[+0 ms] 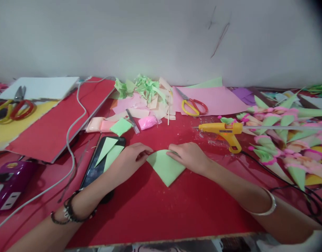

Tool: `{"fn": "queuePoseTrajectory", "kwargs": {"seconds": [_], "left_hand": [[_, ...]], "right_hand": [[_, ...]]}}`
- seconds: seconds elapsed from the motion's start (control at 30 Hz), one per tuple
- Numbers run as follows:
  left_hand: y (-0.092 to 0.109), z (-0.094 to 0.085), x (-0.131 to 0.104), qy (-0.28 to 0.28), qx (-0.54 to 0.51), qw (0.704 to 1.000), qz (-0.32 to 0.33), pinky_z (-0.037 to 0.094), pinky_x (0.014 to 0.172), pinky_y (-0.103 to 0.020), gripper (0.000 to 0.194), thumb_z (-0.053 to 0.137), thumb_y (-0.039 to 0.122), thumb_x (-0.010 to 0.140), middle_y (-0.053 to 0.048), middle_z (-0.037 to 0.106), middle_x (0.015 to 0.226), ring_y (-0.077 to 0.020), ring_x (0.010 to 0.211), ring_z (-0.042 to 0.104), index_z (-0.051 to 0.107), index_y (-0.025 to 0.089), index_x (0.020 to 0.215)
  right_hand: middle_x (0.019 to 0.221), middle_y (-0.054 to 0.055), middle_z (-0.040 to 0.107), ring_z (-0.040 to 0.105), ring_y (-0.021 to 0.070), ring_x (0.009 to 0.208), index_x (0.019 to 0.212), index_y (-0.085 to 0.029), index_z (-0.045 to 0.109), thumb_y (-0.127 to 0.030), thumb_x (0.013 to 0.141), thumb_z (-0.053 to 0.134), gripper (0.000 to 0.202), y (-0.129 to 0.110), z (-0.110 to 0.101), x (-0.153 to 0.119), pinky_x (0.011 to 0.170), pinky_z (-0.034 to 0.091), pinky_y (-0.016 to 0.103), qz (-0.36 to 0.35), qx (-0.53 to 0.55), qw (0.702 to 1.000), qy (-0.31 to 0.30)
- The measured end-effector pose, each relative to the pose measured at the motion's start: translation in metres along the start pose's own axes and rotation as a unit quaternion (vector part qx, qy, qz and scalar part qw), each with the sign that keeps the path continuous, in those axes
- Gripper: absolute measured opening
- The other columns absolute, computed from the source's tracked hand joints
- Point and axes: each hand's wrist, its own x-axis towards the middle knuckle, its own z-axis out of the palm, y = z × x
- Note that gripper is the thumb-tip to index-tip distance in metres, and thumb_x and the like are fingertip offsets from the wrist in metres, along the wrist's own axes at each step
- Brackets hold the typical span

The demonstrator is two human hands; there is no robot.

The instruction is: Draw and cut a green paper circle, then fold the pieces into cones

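Note:
A light green fan-shaped piece of paper [166,169] lies on the red tabletop, its point toward me. My left hand [132,159] is closed, thumb and fingertips pinching the paper's upper left corner. With its fingers bent over the upper right edge, my right hand [191,157] grips the same paper; the thumb is partly hidden. Beside my left forearm lies a dark phone [95,171] with cut green paper pieces [106,151] on it. A yellow glue gun [222,131], holding a long glue stick, rests beyond my right hand.
Red-and-yellow scissors [194,106] lie on pink paper [216,99] at the back. Green paper scraps [147,87] are heaped mid-back. Finished paper flowers [281,129] pile up at right. At left are a purple power strip [14,183], a grey cable [71,154] and a red board [61,122].

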Motion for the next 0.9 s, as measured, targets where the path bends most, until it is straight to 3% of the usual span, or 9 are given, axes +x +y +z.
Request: {"fn": "queuePoseTrajectory", "kwargs": {"seconds": [0.43, 0.7, 0.9], "left_hand": [[-0.0014, 0.0018, -0.0010, -0.005, -0.050, 0.998, -0.035, 0.047, 0.065, -0.022, 0.018, 0.049, 0.024, 0.078, -0.001, 0.064, 0.086, -0.0129, 0.073, 0.059, 0.061, 0.019, 0.090], [0.0017, 0.0086, -0.0006, 0.009, 0.008, 1.000, 0.010, 0.045, 0.065, -0.024, 0.016, 0.050, 0.021, 0.077, -0.002, 0.057, 0.085, -0.0130, 0.070, 0.055, 0.059, 0.019, 0.089], [0.0013, 0.0090, -0.0030, 0.008, 0.028, 1.000, 0.007, 0.044, 0.061, -0.023, 0.018, 0.049, 0.021, 0.077, -0.001, 0.054, 0.082, -0.0115, 0.064, 0.052, 0.058, 0.019, 0.092]], "right_hand": [[0.074, 0.003, 0.068, 0.061, 0.0167, 0.065, 0.092, -0.022, 0.059, -0.044, 0.090, 0.031, 0.036, -0.0041, 0.0011, -0.0006, 0.049, 0.022, 0.025, 0.037, -0.003, 0.999, -0.004], [0.076, 0.004, 0.068, 0.061, 0.0175, 0.067, 0.092, -0.022, 0.059, -0.045, 0.089, 0.032, 0.035, -0.0072, 0.0015, -0.0013, 0.050, 0.024, 0.024, 0.054, 0.002, 0.999, 0.007], [0.074, 0.005, 0.068, 0.061, 0.0185, 0.065, 0.093, -0.021, 0.058, -0.051, 0.087, 0.032, 0.040, -0.0093, 0.0023, -0.0025, 0.049, 0.024, 0.024, 0.061, -0.003, 0.998, 0.013]]}}
